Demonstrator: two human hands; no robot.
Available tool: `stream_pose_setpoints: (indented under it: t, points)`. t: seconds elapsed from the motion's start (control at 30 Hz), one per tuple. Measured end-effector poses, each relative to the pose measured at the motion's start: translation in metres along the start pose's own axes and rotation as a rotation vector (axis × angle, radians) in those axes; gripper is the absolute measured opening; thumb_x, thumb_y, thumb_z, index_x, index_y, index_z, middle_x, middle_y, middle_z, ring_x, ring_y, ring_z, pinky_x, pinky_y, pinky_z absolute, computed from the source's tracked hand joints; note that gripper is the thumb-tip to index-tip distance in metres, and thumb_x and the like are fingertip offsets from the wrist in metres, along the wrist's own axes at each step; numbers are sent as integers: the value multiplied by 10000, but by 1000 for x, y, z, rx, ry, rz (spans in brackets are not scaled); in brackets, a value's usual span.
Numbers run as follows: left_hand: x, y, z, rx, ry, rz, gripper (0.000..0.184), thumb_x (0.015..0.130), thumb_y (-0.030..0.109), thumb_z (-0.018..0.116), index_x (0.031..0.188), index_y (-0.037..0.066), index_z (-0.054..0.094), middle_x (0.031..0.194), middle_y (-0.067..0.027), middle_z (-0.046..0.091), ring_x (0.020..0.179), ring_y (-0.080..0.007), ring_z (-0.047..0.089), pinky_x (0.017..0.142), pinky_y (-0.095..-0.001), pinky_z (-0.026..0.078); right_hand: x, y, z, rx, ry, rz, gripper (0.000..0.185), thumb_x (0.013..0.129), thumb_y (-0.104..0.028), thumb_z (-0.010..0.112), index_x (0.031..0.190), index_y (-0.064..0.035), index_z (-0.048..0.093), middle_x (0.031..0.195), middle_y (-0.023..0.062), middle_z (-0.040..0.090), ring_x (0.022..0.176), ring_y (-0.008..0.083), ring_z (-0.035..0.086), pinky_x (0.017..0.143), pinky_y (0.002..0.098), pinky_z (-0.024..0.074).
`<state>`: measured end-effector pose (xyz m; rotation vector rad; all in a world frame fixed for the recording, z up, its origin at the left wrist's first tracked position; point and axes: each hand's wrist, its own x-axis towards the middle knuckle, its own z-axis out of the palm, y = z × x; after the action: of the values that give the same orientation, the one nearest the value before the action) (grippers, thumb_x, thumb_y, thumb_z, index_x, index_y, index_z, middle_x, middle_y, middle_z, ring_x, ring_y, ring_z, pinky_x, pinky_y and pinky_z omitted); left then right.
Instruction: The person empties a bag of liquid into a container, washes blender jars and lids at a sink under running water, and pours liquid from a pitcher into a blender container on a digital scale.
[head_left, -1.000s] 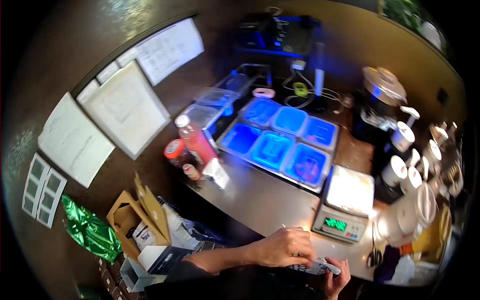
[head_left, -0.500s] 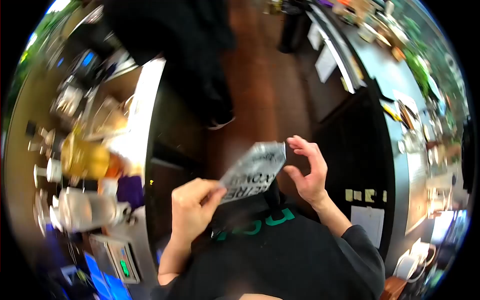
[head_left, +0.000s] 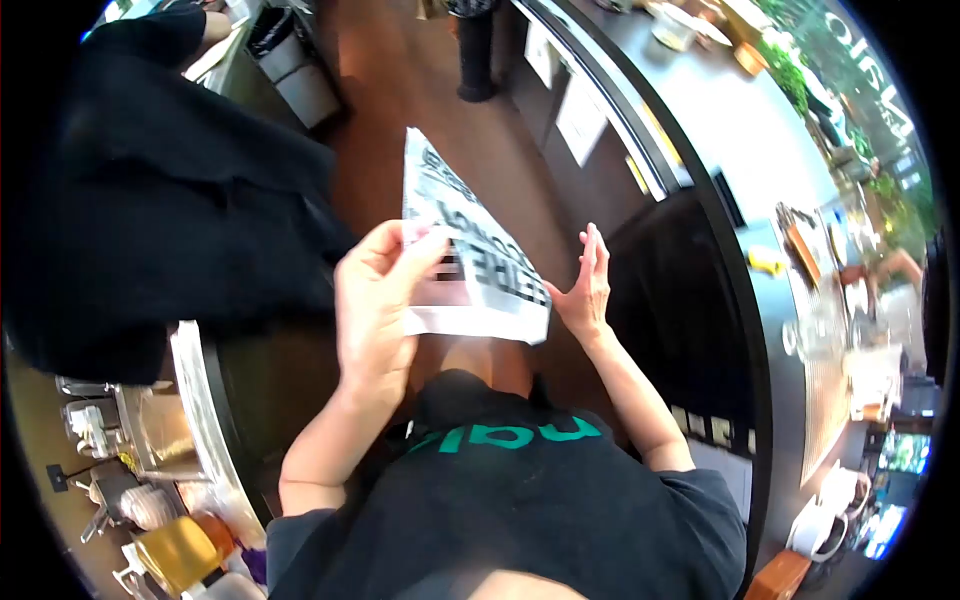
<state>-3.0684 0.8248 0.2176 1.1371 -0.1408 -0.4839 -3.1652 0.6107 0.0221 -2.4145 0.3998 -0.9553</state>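
In front of my body, a clear plastic bag [head_left: 470,245] with bold black lettering is pinched between the thumb and fingers of my left hand [head_left: 375,305]. The bag hangs slanted, its narrow corner pointing up and away, its pale edge nearest my shirt. My right hand [head_left: 587,290] is at the bag's right edge, fingers stretched upward and thumb apart from them. The thumb tip is very close to the bag's lower right edge; I cannot tell whether they touch.
At the left, a person in black clothing [head_left: 170,220] bends beside the other counter. A grey bin [head_left: 303,92] and a black bin [head_left: 476,60] stand farther along the brown floor [head_left: 400,60]. A long counter [head_left: 720,110] at my right bears a yellow item [head_left: 766,260] and dishes.
The bag has swung more upright, and my left hand has risen with it. My view has turned, and the person in black now appears farther left.
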Motion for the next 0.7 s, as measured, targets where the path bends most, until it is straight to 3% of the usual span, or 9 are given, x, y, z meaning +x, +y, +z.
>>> stream_pose_setpoints:
  t: [0.1, 0.23, 0.3, 0.43, 0.47, 0.53, 0.6, 0.67, 0.7]
  points:
    - [85, 26, 12, -163, -10, -68, 101, 834, 58, 617, 929, 26, 602, 820, -56, 643, 669, -145, 643, 600, -275, 562, 81, 11, 58, -2, 42, -132, 944, 636, -84, 778, 1406, -4, 238, 1386, 230, 351, 1214, 377, 435, 949, 414, 446]
    - [195, 61, 26, -340, -78, -24, 150, 842, 9, 599, 992, 21, 586, 866, -52, 641, 774, -129, 640, 704, -278, 546, 191, -13, 111, 555, 213, -78, 798, 779, -240, 715, 1410, -28, 275, 1375, 195, 388, 1196, 313, 468, 893, 400, 463]
    - [247, 78, 31, -434, -146, 18, 147, 856, 8, 594, 1002, 19, 583, 901, -54, 645, 814, -117, 632, 731, -237, 506, 248, -6, 140, 612, 150, -66, 566, 807, -228, 683, 1278, 1, 468, 1302, 190, 472, 1144, 310, 511, 916, 383, 452]
    - [350, 118, 31, -494, -185, 156, 148, 874, 20, 590, 1021, 19, 579, 946, -61, 645, 835, -106, 628, 732, -237, 509, 348, -17, 204, 931, 174, 36, 319, 914, -167, 538, 1180, 9, 545, 1173, 119, 566, 1085, 226, 535, 942, 349, 414]
    - [378, 122, 28, -283, -94, 250, 163, 926, 114, 539, 1047, 10, 569, 963, -88, 640, 834, -151, 637, 741, -264, 515, 370, -13, 222, 982, 207, 63, 320, 933, -174, 508, 1201, 0, 523, 1152, 90, 573, 1083, 191, 525, 944, 337, 401]
    - [433, 135, 15, -284, -167, 352, 284, 974, 238, 450, 1092, 0, 551, 968, -125, 633, 815, -208, 637, 742, -305, 519, 435, -12, 247, 1170, 56, 28, 301, 937, -74, 487, 1210, 52, 501, 1173, 93, 570, 1085, 191, 521, 943, 335, 399]
    - [498, 135, -11, -306, 63, 554, 259, 931, 193, 555, 1076, -20, 531, 914, -123, 613, 746, -186, 610, 664, -295, 517, 500, 14, 286, 1188, -90, 134, 238, 943, -75, 495, 1151, 35, 533, 1078, 78, 596, 996, 151, 548, 866, 301, 425]
    - [564, 134, -35, -134, 372, 742, 284, 922, 193, 569, 1100, -24, 531, 931, -115, 615, 822, -183, 603, 714, -295, 504, 574, 4, 320, 1357, -162, 116, 221, 949, -100, 501, 1128, 24, 541, 1058, 74, 609, 958, 141, 577, 814, 288, 457]
    - [597, 137, -43, -39, 422, 659, 324, 909, 189, 587, 1141, -30, 526, 978, -115, 609, 876, -165, 585, 771, -289, 485, 608, -1, 336, 1393, -232, 125, 218, 948, -103, 504, 1125, 18, 544, 1062, 72, 611, 951, 146, 583, 809, 294, 466]
